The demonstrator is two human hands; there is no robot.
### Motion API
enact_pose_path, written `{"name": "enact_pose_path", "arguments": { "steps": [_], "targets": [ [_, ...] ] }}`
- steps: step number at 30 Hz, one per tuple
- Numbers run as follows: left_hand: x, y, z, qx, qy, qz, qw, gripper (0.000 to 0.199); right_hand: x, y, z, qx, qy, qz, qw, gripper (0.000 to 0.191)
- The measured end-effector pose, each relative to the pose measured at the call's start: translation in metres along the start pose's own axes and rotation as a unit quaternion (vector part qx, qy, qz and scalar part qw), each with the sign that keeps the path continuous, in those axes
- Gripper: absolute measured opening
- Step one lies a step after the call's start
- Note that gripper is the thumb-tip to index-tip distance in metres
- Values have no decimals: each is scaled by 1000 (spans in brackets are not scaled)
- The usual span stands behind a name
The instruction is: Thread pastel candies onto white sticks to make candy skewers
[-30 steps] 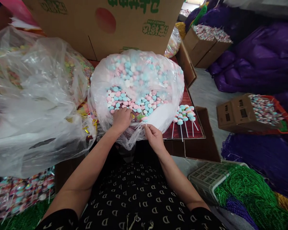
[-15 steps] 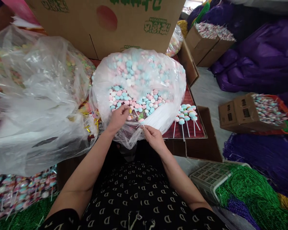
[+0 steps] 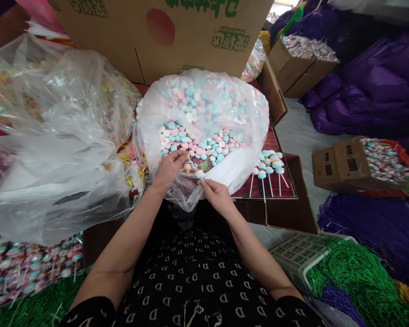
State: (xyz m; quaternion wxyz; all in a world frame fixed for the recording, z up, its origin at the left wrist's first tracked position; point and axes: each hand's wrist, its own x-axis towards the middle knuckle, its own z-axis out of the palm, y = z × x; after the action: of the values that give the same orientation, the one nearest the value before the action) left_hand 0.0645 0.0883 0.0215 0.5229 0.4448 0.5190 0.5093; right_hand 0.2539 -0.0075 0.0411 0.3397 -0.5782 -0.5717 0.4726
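In a large clear plastic bag [image 3: 238, 104] lie many pink, blue and white button-shaped marshmallow-like candies [image 3: 211, 145]. My left hand [image 3: 170, 169] is at the bag's open front, thumb and fingers pinched together. A small yellow piece shows at its fingertips, but what it grips is too small to make out. My right hand [image 3: 218, 194] pinches the lower end of a white lollipop stick, with a pink and blue candy [image 3: 200, 174] at its top. Beside that hand, a bundle of white sticks [image 3: 228, 169] rests in the bag. Finished-looking candy lollipops [image 3: 267, 164] lie grouped to the right.
Another plastic bag [image 3: 54, 159] of colourful candies stands at the left. A tall cardboard box [image 3: 191, 50] backs the red table [image 3: 276, 188]. Wrapped lollipops [image 3: 30, 263] are at lower left. To the right are a white crate [image 3: 293, 254], green strands [image 3: 354, 263] and a candy-filled carton [image 3: 341, 161].
The view has shifted slightly, so the scene sits a little further right. Both hands stay pinched in nearly the same places; the candy on the stick remains at my right fingertips.
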Motion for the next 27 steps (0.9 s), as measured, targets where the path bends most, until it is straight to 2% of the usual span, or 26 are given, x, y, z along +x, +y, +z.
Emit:
{"name": "enact_pose_path", "arguments": {
  "steps": [10, 16, 22, 24, 27],
  "targets": [
    [-5, 7, 3, 8, -1, 0, 1000, 36, -2, -3, 1, -13, 0, -10, 1000, 48],
    [-8, 7, 1, 22, 0, 7, 1000, 25, -5, -6, 0, 0, -7, 2, 1000, 50],
    [-10, 8, 1, 57, -37, 20, 998, 24, -3, -9, 2, 23, -7, 13, 1000, 49],
    [-16, 12, 4, 94, -57, 46, 993, 24, 0, -9, 5, 35, -7, 18, 999, 48],
    [-28, 22, 10, 179, -89, 127, 971, 24, 8, -10, 11, 40, -1, 11, 999, 48]
  ]
}}
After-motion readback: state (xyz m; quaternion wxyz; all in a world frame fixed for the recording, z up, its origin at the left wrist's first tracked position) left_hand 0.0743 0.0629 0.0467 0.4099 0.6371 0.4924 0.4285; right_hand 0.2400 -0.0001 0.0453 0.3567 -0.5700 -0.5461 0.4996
